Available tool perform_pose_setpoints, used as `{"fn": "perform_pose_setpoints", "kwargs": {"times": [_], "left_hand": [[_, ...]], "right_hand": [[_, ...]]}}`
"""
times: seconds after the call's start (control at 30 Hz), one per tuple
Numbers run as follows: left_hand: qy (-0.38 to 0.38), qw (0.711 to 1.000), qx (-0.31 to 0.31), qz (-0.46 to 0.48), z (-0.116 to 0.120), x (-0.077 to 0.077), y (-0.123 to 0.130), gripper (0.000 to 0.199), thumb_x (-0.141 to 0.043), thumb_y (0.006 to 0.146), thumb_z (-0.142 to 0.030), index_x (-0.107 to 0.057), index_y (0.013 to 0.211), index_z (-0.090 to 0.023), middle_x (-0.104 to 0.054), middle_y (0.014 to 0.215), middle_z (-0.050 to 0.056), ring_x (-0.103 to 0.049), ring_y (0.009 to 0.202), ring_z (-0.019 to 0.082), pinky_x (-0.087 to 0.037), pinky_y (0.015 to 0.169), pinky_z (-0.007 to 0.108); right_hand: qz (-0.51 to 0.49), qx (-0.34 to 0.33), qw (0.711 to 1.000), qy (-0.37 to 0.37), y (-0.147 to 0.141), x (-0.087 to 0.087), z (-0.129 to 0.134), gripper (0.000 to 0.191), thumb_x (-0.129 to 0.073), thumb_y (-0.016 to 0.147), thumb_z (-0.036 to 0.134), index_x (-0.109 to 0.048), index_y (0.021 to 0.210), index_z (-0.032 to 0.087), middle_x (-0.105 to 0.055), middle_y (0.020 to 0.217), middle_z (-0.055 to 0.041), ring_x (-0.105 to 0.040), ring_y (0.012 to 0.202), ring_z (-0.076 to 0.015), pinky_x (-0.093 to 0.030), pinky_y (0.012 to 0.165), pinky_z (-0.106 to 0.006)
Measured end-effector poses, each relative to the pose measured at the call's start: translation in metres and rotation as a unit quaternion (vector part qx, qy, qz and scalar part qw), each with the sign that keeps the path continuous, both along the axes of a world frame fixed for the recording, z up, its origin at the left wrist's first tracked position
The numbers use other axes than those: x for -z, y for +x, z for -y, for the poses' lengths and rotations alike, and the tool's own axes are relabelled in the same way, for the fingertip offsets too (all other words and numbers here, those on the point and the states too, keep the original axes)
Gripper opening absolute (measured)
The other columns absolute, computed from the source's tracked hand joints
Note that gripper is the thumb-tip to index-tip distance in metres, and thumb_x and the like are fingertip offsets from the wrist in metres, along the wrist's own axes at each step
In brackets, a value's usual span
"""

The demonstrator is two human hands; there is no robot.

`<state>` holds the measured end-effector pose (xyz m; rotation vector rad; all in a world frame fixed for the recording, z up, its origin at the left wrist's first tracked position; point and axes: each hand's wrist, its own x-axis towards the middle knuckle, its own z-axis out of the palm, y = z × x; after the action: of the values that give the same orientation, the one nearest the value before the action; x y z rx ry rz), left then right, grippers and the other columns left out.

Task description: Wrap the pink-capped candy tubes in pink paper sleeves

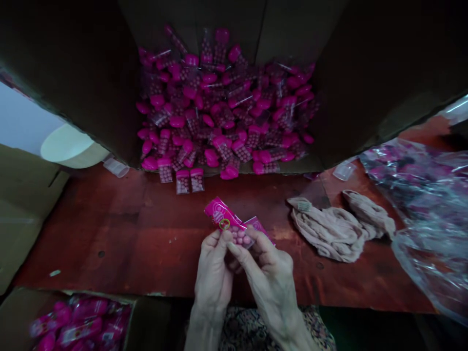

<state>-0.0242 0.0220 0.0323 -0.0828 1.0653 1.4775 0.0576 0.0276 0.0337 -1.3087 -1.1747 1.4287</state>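
Watching my left grip [214, 273] and right grip [272, 278] pinch a pink bead packet [230, 219] narrowly above the red counter [91, 234], open room leftward; a cardboard box [365, 68] beyond holds heaped matching packets [226, 107].

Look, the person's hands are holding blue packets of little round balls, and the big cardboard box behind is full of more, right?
Not blue: the packets are pink, as the head view shows. The rest stands: the person's left hand and right hand are holding them, and the big cardboard box behind is full of more pink packets.
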Motion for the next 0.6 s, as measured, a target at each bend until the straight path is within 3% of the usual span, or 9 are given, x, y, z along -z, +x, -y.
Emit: {"fn": "perform_pose_setpoints", "kwargs": {"times": [0.07,0.2,0.37,0.47,0.53,0.57,0.6], "left_hand": [[-0.01,1.0,0.011,0.016,0.005,0.0,0.001,0.029,-0.079,0.06,-0.038,-0.066,0.068,-0.013,-0.058,0.047,-0.003,-0.044,0.032,0.003,-0.031,0.029,0.011],[0.023,0.997,0.074,0.023,0.013,0.002,-0.003,0.029,-0.073,0.066,-0.042,-0.063,0.067,-0.015,-0.046,0.035,-0.007,-0.033,0.022,0.004,-0.029,0.023,0.014],[0.037,0.993,0.115,0.001,0.021,0.001,0.003,0.031,-0.068,0.071,-0.043,-0.067,0.079,-0.013,-0.035,0.029,-0.009,-0.026,0.021,0.004,-0.025,0.024,0.014],[-0.027,0.995,0.048,-0.084,0.035,0.0,-0.005,0.027,-0.07,0.069,-0.041,-0.068,0.08,-0.016,-0.053,0.043,-0.003,-0.043,0.033,0.007,-0.037,0.033,0.019],[-0.088,0.975,-0.06,-0.197,0.052,-0.001,-0.026,0.024,-0.07,0.067,-0.041,-0.07,0.083,-0.023,-0.068,0.067,0.002,-0.06,0.054,0.016,-0.049,0.047,0.027],[-0.105,0.964,-0.093,-0.225,0.064,-0.001,-0.041,0.024,-0.067,0.067,-0.044,-0.069,0.086,-0.029,-0.072,0.079,0.002,-0.064,0.067,0.021,-0.052,0.056,0.033],[-0.116,0.958,-0.112,-0.238,0.077,-0.002,-0.059,0.025,-0.063,0.068,-0.05,-0.068,0.087,-0.034,-0.073,0.087,-0.001,-0.065,0.079,0.024,-0.053,0.062,0.036]], "right_hand": [[-0.064,-0.015,0.996,-0.063,-0.001,-0.005,-0.002,0.016,-0.072,0.069,0.025,-0.067,0.083,0.018,-0.065,0.054,0.0025,-0.059,0.04,-0.0105,-0.051,0.04,-0.019],[-0.167,-0.042,0.96,-0.221,-0.004,-0.01,-0.006,0.021,-0.078,0.056,0.025,-0.059,0.059,0.016,-0.058,0.039,0.0047,-0.049,0.026,-0.0071,-0.042,0.028,-0.014],[-0.19,-0.114,0.938,-0.265,-0.013,-0.008,-0.002,0.031,-0.075,0.059,0.037,-0.057,0.048,0.016,-0.051,0.032,0.0053,-0.042,0.023,-0.0054,-0.035,0.025,-0.014],[-0.102,-0.16,0.965,-0.18,-0.004,-0.004,0.0,0.022,-0.072,0.066,0.034,-0.063,0.057,0.017,-0.055,0.041,0.0048,-0.047,0.033,-0.0069,-0.04,0.035,-0.018],[0.04,-0.139,0.989,-0.022,0.02,0.003,-0.005,0.013,-0.072,0.07,0.031,-0.068,0.07,0.019,-0.062,0.055,0.0019,-0.056,0.048,-0.0116,-0.047,0.049,-0.024],[0.137,-0.077,0.986,0.054,0.037,0.008,-0.011,0.014,-0.069,0.073,0.032,-0.068,0.08,0.019,-0.065,0.063,-0.0003,-0.059,0.056,-0.0148,-0.05,0.057,-0.029],[0.235,0.015,0.963,0.131,0.057,0.014,-0.017,0.021,-0.065,0.077,0.034,-0.067,0.092,0.019,-0.067,0.075,-0.0041,-0.061,0.068,-0.0186,-0.051,0.067,-0.034]]}}
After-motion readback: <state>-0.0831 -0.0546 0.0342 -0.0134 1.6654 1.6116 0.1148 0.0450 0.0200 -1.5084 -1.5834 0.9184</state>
